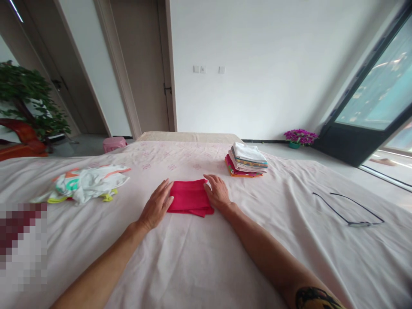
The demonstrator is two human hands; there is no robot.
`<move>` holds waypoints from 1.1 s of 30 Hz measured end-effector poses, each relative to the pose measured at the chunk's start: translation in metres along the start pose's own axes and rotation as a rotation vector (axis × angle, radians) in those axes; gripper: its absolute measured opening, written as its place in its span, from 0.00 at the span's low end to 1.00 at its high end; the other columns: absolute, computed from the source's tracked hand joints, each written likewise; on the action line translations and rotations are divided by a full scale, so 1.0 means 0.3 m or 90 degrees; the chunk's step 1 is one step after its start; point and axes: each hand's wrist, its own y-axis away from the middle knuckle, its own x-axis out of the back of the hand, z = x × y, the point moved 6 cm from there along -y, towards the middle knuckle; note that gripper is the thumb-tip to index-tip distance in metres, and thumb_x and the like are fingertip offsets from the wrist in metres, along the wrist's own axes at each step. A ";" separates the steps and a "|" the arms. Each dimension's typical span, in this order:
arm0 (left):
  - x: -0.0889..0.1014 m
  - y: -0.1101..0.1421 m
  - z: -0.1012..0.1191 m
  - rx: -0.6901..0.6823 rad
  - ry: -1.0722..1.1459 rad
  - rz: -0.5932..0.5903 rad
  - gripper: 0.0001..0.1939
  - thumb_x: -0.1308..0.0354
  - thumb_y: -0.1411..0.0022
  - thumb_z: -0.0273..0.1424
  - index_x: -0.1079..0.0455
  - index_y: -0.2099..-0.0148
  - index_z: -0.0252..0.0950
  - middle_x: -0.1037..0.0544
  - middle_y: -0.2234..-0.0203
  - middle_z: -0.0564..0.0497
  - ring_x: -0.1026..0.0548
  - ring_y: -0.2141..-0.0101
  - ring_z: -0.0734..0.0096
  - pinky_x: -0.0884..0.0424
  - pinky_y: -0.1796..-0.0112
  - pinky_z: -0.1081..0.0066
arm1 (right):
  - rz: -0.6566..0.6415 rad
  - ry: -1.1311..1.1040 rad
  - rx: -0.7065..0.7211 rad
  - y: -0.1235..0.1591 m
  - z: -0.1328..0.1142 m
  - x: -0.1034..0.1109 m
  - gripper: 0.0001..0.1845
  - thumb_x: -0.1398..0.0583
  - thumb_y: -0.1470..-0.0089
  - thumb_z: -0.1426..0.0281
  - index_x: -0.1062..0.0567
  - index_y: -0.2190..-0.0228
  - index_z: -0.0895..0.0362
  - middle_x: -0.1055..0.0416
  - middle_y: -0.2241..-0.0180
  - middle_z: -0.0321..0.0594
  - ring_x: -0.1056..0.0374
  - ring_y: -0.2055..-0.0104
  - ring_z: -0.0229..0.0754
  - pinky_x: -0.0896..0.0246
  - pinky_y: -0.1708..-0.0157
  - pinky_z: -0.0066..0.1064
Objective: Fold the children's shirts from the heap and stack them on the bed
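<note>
A folded red piece of cloth (189, 196), perhaps a garment, lies flat on the pale sheet in front of me. At its left edge is my left hand (157, 204), fingers stretched out and the thumb at the cloth's side. My right hand (219, 192) rests along the opposite edge, with its fingers extended near the upper right corner. Both hands look open. The cloth's near edge is uneven, and a small flap sticks out at the lower right.
Behind my right hand stands a stack of folded clothes (247, 159), white on top. Crumpled white clothing (86, 183) with orange and yellow parts lies to the left. Eyeglasses (363, 223) rest on the sheet (193, 266) at right. Beyond are a pink stool (115, 143) and purple flowers (301, 136).
</note>
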 end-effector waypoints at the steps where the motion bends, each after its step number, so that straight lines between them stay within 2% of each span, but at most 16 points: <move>1: -0.012 0.000 0.035 -0.048 -0.021 -0.044 0.29 0.55 0.30 0.41 0.45 0.31 0.39 0.45 0.31 0.44 0.49 0.32 0.61 0.51 0.34 0.57 | -0.018 -0.001 0.047 0.006 -0.021 -0.012 0.26 0.49 0.35 0.61 0.37 0.38 0.53 0.38 0.38 0.45 0.45 0.37 0.46 0.53 0.38 0.39; 4: -0.062 0.005 0.086 -0.114 -0.068 -0.179 0.30 0.54 0.30 0.42 0.45 0.31 0.38 0.45 0.32 0.44 0.49 0.32 0.58 0.51 0.34 0.55 | -0.129 0.012 0.120 0.019 -0.051 -0.074 0.29 0.49 0.35 0.58 0.41 0.35 0.53 0.45 0.34 0.44 0.55 0.31 0.47 0.64 0.34 0.42; 7: -0.088 0.009 0.074 -0.102 -0.074 -0.217 0.30 0.53 0.30 0.43 0.44 0.31 0.38 0.44 0.32 0.44 0.49 0.32 0.57 0.50 0.35 0.55 | -0.198 0.018 0.091 0.015 -0.032 -0.118 0.29 0.52 0.33 0.59 0.43 0.35 0.54 0.47 0.33 0.43 0.57 0.30 0.46 0.66 0.33 0.43; 10: -0.086 0.009 0.062 -0.095 -0.047 -0.198 0.28 0.53 0.31 0.42 0.42 0.32 0.40 0.42 0.33 0.45 0.47 0.33 0.59 0.49 0.35 0.56 | -0.159 0.013 0.036 -0.001 -0.008 -0.105 0.28 0.52 0.33 0.61 0.40 0.36 0.55 0.45 0.34 0.45 0.53 0.32 0.45 0.59 0.35 0.39; 14: -0.076 -0.016 0.084 -0.054 -0.066 -0.185 0.25 0.52 0.31 0.42 0.34 0.37 0.41 0.36 0.36 0.45 0.43 0.34 0.56 0.50 0.36 0.52 | -0.033 0.030 -0.093 -0.003 0.024 -0.036 0.24 0.52 0.34 0.57 0.31 0.43 0.54 0.31 0.45 0.48 0.37 0.43 0.48 0.45 0.45 0.38; 18: -0.073 -0.072 0.168 -0.014 -0.064 -0.118 0.20 0.46 0.35 0.42 0.26 0.45 0.41 0.28 0.42 0.44 0.41 0.35 0.52 0.55 0.35 0.51 | -0.081 -0.016 -0.159 0.010 0.043 -0.036 0.24 0.49 0.37 0.52 0.30 0.46 0.50 0.24 0.61 0.41 0.30 0.55 0.47 0.41 0.55 0.37; 20: -0.101 -0.094 0.220 -0.009 -0.017 -0.113 0.22 0.45 0.36 0.42 0.27 0.44 0.39 0.28 0.42 0.43 0.40 0.36 0.53 0.52 0.35 0.53 | -0.096 -0.066 -0.162 0.010 0.054 -0.047 0.24 0.44 0.40 0.55 0.31 0.46 0.49 0.24 0.65 0.36 0.29 0.59 0.44 0.41 0.59 0.33; 22: -0.149 -0.105 0.260 -0.003 0.015 -0.140 0.26 0.44 0.37 0.44 0.30 0.41 0.37 0.29 0.41 0.41 0.38 0.37 0.52 0.48 0.37 0.55 | -0.072 -0.128 -0.151 0.007 0.066 -0.050 0.24 0.42 0.44 0.60 0.32 0.45 0.50 0.25 0.67 0.33 0.30 0.63 0.41 0.41 0.62 0.30; 24: -0.199 -0.107 0.280 0.008 0.007 -0.158 0.33 0.41 0.42 0.47 0.33 0.39 0.35 0.31 0.39 0.38 0.38 0.37 0.49 0.46 0.37 0.55 | -0.031 -0.202 -0.134 0.001 0.075 -0.048 0.25 0.41 0.46 0.63 0.31 0.46 0.52 0.27 0.71 0.32 0.31 0.67 0.39 0.41 0.64 0.29; 27: -0.244 -0.107 0.283 0.022 -0.021 -0.124 0.39 0.36 0.47 0.46 0.36 0.37 0.32 0.34 0.38 0.33 0.38 0.37 0.44 0.47 0.38 0.52 | 0.030 -0.324 -0.126 -0.010 0.078 -0.047 0.24 0.41 0.48 0.62 0.29 0.48 0.55 0.30 0.74 0.31 0.33 0.71 0.38 0.39 0.67 0.28; 30: -0.252 -0.110 0.280 0.036 0.000 -0.072 0.35 0.37 0.46 0.41 0.35 0.39 0.31 0.32 0.40 0.32 0.37 0.38 0.45 0.46 0.38 0.51 | 0.035 -0.460 -0.157 -0.026 0.063 -0.062 0.25 0.40 0.50 0.61 0.28 0.50 0.57 0.32 0.75 0.31 0.36 0.74 0.37 0.39 0.72 0.27; 33: -0.234 -0.120 0.273 0.078 0.097 -0.023 0.25 0.39 0.44 0.33 0.31 0.43 0.37 0.27 0.44 0.37 0.32 0.41 0.50 0.42 0.39 0.54 | -0.013 -0.633 -0.205 -0.037 0.029 -0.084 0.27 0.39 0.53 0.61 0.30 0.51 0.58 0.32 0.74 0.31 0.35 0.75 0.36 0.38 0.75 0.27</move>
